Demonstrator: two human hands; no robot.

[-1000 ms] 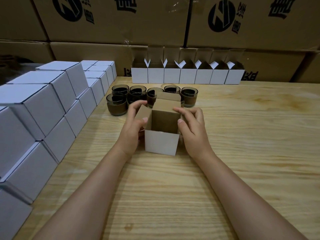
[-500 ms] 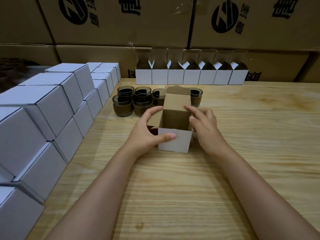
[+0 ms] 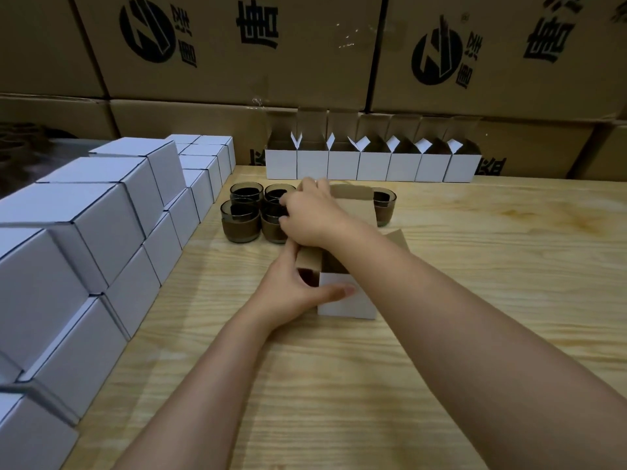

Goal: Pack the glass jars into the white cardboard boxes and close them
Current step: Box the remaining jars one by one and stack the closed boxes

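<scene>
**Loading one box.** The thumb [image 3: 341, 292] of the left hand [image 3: 295, 293] lies across the white front wall of the open box [image 3: 353, 305]. Its other fingers curl round the box's left corner under the brown side flap [image 3: 308, 260], so this hand grips and steadies the box on the wooden table [image 3: 492, 266].

The right hand [image 3: 314, 217] reaches across the box mouth to the glass jars [image 3: 237, 222], dark tumblers standing in a cluster just beyond the box. Its fingers [image 3: 290, 205] bend down over the nearest jars. Blur and the back of the hand hide whether they have closed on one. The rear lid [image 3: 356, 206] stands upright, and a single jar [image 3: 385, 206] shows to its right.

Step in hand, by judgement: fetching a jar for this box, whose interior is hidden behind the forearm. The next move calls for a firm hold on one jar among close neighbours. The jar must then be lowered upright between the raised flaps before they are folded shut.

A row of empty boxes [image 3: 373, 166] with lids up lines the table's far edge. Closed white boxes [image 3: 101, 212] are stacked at the left.

Writing: the brown cartons [image 3: 237, 79] behind carry a round black emblem [image 3: 149, 28] and large black characters. The characters appear inverted and are not legible here. The white boxes bear no print.
</scene>
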